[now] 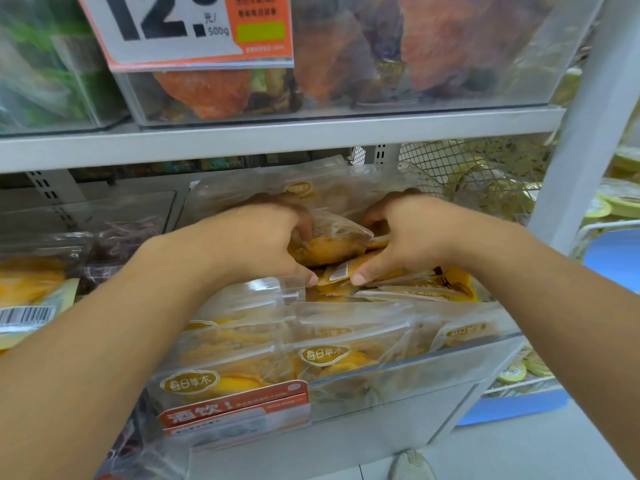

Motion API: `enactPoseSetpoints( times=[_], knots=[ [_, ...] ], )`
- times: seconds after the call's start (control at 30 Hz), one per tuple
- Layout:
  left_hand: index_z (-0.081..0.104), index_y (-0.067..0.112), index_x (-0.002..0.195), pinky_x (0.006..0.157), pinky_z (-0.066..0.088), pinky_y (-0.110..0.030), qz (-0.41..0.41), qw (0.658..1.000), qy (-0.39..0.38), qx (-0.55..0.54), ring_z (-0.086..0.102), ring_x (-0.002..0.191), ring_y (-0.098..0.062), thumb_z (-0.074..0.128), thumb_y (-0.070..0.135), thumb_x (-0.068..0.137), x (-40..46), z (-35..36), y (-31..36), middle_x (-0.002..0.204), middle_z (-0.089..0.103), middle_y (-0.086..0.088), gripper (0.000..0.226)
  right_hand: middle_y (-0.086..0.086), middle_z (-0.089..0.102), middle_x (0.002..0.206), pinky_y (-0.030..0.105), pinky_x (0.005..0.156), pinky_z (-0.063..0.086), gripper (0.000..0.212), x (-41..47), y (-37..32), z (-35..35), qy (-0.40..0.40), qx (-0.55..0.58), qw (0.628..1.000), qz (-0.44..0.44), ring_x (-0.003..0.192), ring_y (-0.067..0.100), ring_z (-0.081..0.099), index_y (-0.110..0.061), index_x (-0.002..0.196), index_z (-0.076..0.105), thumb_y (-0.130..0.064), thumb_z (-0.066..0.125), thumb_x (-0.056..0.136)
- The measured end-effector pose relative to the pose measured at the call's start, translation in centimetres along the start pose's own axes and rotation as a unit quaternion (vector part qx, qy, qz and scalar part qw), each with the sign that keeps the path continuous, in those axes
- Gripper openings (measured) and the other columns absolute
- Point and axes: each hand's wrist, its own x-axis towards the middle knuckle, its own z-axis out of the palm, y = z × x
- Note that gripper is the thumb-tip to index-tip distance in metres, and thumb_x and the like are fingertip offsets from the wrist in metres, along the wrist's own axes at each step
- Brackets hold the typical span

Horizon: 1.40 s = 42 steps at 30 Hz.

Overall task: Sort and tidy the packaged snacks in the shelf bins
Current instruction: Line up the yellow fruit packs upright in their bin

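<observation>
Both hands reach into the clear plastic bin [450, 368] on the lower shelf, which is filled with clear packets of yellow dried fruit [322, 358]. The left hand [256, 244] sits just at 9 o'clock of frame centre, its fingers curled over a packet [332, 245] of the same yellow fruit, thumb tip pressed down near the packet's lower edge; that grip is closed on the packet. The right hand [405, 237], at 3 o'clock of the left, is curled round a 2nd yellow packet [346, 271] lying just under the 1st, thumb tip on its near edge, so its grip is also grasping. The 2 thumbs nearly meet at the middle.

More packets stand in rows toward 6 o'clock, against the bin's front wall, where an orange label [235, 410] is fixed. At 9 o'clock, a neighbouring bin holds dark red packets [114, 251] and a barcoded yellow packet [27, 306]. At 12 o'clock, the upper shelf [277, 136] carries bins of orange snacks [433, 50] and a price sign [187, 29]. A wire mesh basket [485, 174] stands at 2 o'clock.
</observation>
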Motion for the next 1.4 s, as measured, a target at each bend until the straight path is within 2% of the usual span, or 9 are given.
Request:
enactPoseSetpoints(
  times=[0.17,0.33,0.5,0.7,0.83,0.97,1.07,1.2,1.4],
  knots=[
    [0.061,0.044,0.117,0.082,0.046,-0.028,0.021,0.999,-0.003,-0.033,0.054,0.101,-0.008,0.073,0.058,0.077,-0.4,-0.2,0.2,0.11,0.057,0.018,0.044,-0.01,0.059,0.135,0.02,0.088,0.04,0.073,-1.0,1.9,-0.9,-0.015,-0.011,1.0,0.019,0.121,0.014,0.056,-0.029,0.137,0.057,-0.049,0.083,0.072],
    [0.071,0.041,0.103,0.081,0.051,-0.029,0.061,0.996,0.055,-0.044,0.058,0.094,-0.002,0.072,0.056,0.079,-0.5,-0.5,0.8,0.104,0.063,0.022,0.028,-0.019,0.069,0.068,0.01,0.057,0.042,0.008,-0.9,2.8,-0.6,0.061,0.107,0.992,-0.019,0.067,-0.005,0.062,-0.026,0.087,0.079,-0.027,0.082,0.08],
    [0.062,0.03,0.068,0.052,0.031,-0.016,0.103,0.976,0.17,-0.085,0.052,0.064,0.005,0.077,0.041,0.078,-0.9,-0.5,1.0,0.06,0.055,0.014,0.021,-0.008,0.076,0.08,0.027,0.085,0.056,0.021,-1.4,2.7,0.0,0.044,0.222,0.974,-0.02,0.078,0.004,0.07,-0.021,0.088,0.08,-0.027,0.089,0.069],
    [0.059,0.03,0.082,0.063,0.049,-0.024,0.054,0.989,0.123,-0.056,0.059,0.068,0.002,0.079,0.02,0.081,0.2,-0.2,1.5,0.072,0.066,0.013,0.023,-0.01,0.063,0.124,0.027,0.095,0.046,0.061,-2.9,2.3,-1.5,0.044,-0.003,0.999,0.028,0.117,0.014,0.057,-0.035,0.122,0.067,-0.028,0.091,0.067],
    [0.069,0.031,0.079,0.063,0.045,-0.024,0.01,0.993,0.116,-0.027,0.059,0.07,-0.003,0.079,0.029,0.082,0.6,0.3,1.4,0.074,0.064,0.015,0.01,0.0,0.065,0.116,0.024,0.08,0.044,0.036,-2.3,3.7,-1.3,0.108,-0.038,0.992,0.043,0.101,0.018,0.061,-0.031,0.102,0.076,-0.003,0.076,0.079],
    [0.054,0.03,0.08,0.061,0.046,-0.023,0.027,0.987,0.14,-0.074,0.06,0.071,-0.004,0.074,0.011,0.078,0.2,-0.1,1.5,0.075,0.065,0.014,0.028,-0.002,0.075,0.086,0.02,0.074,0.043,0.013,-1.9,4.2,-1.4,0.168,0.052,0.984,0.011,0.084,0.015,0.067,-0.018,0.09,0.08,-0.008,0.077,0.082],
    [0.069,0.032,0.074,0.066,0.052,-0.025,0.013,0.99,0.125,-0.066,0.065,0.075,-0.009,0.068,0.004,0.081,0.0,-0.2,1.4,0.079,0.069,0.014,0.028,-0.004,0.074,0.084,0.025,0.077,0.047,0.008,-2.3,3.1,-1.2,0.184,0.072,0.979,-0.051,0.083,0.015,0.066,-0.018,0.092,0.078,-0.023,0.075,0.087],
    [0.074,0.041,0.099,0.07,0.046,-0.018,0.011,0.989,0.128,-0.075,0.06,0.081,-0.004,0.07,0.015,0.089,0.2,0.0,1.4,0.098,0.066,0.018,0.029,-0.009,0.07,0.08,0.022,0.072,0.047,0.01,-3.0,1.9,-1.3,0.167,0.052,0.982,-0.07,0.078,0.008,0.064,-0.021,0.092,0.076,-0.013,0.07,0.089],
    [0.046,0.041,0.14,0.077,0.045,-0.02,0.017,0.996,0.07,-0.054,0.055,0.087,-0.002,0.069,0.035,0.091,0.5,0.3,1.0,0.119,0.06,0.02,0.055,-0.007,0.074,0.088,0.03,0.087,0.053,0.016,-3.0,1.4,-0.3,0.104,0.028,0.994,-0.035,0.088,0.012,0.067,-0.026,0.096,0.079,-0.014,0.073,0.087]
  ],
)
